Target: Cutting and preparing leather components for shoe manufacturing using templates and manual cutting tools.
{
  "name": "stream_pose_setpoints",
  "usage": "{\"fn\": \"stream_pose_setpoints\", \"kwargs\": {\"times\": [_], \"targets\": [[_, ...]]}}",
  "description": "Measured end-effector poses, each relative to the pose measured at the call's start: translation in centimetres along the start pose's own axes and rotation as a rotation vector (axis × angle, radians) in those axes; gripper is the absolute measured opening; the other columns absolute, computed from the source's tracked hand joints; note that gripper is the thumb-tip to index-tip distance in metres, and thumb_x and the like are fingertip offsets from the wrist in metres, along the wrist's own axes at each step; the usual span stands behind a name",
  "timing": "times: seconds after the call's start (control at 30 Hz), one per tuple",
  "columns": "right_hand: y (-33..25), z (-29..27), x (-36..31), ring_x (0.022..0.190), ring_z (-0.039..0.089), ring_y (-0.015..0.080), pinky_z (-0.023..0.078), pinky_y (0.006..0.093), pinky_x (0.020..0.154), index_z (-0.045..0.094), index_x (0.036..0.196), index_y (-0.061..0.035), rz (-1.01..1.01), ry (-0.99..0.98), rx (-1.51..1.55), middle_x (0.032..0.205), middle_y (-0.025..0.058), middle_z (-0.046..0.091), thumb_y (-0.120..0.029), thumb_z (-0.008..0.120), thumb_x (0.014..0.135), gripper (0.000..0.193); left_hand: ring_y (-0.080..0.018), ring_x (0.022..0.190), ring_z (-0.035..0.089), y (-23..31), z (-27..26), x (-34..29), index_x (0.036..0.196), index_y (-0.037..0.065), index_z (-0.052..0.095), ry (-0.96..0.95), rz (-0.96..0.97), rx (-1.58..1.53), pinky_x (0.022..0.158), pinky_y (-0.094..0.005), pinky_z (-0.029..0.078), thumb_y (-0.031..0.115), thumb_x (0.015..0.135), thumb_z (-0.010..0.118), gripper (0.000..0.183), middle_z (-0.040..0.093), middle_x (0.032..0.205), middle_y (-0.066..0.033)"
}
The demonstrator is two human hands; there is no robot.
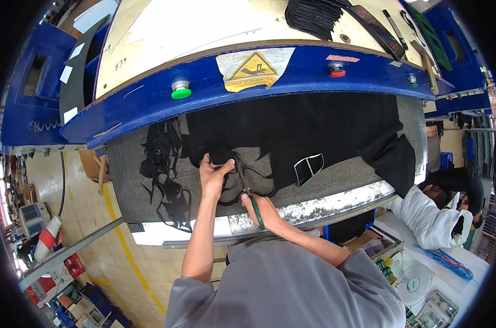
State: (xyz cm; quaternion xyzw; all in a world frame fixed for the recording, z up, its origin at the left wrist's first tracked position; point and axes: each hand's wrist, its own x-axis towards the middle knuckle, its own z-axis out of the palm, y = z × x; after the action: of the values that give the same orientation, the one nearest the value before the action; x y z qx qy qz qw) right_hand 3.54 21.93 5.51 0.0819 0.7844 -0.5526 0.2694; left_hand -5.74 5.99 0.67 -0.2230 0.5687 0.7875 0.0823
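Observation:
A wide sheet of black fabric (313, 126) lies over the dark grey bed of a press. My right hand (263, 212) is closed round the green handles of a pair of scissors (247, 188), whose blades point away from me at the fabric's near edge. Just left of the blades, my left hand (215, 176) pinches a piece of that black fabric. Thin loops of cut-out fabric hang beside the blades. To the right, a small metal cutting die (308, 169) with a pale green outline rests on the fabric.
Tangled black scraps (161, 156) lie left of my hands. A blue press beam (302, 71) crosses ahead, bearing a green button (181, 91) and a red button (336, 71). Stacked black pieces (315, 16) and a wooden-handled hammer (426, 63) lie on top. A white sack (428, 216) sits at right.

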Motion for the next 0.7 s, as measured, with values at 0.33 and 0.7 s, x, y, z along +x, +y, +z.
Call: {"fn": "stream_pose_setpoints", "kwargs": {"times": [0.33,0.7], "targets": [[1.0,0.7,0.5,0.043,0.053,0.0139,0.044,0.0305,0.042,0.063,0.093,0.0043,0.049,-0.031,0.193,0.053,0.0077,0.052,-0.045,0.041,0.106,0.056,-0.0099,0.076,0.065,-0.2,-0.4,-0.4,0.104,0.001,0.059,-0.044,-0.018,-0.141,0.075,-0.0269,0.055,0.0,0.086,0.076,0.024,0.07,0.09,-0.0017],[-2.0,-3.1,3.5,0.048,0.054,0.0079,0.043,0.0264,0.044,0.061,0.106,0.0027,-0.084,0.095,0.306,0.061,0.0018,0.057,-0.029,0.073,0.093,0.036,-0.0321,0.116,0.046,3.6,-1.2,-5.0,0.1,0.013,0.07,-0.406,0.479,1.202,0.097,-0.043,0.035,0.002,0.084,0.068,0.02,0.047,0.13,-0.0107]]}}
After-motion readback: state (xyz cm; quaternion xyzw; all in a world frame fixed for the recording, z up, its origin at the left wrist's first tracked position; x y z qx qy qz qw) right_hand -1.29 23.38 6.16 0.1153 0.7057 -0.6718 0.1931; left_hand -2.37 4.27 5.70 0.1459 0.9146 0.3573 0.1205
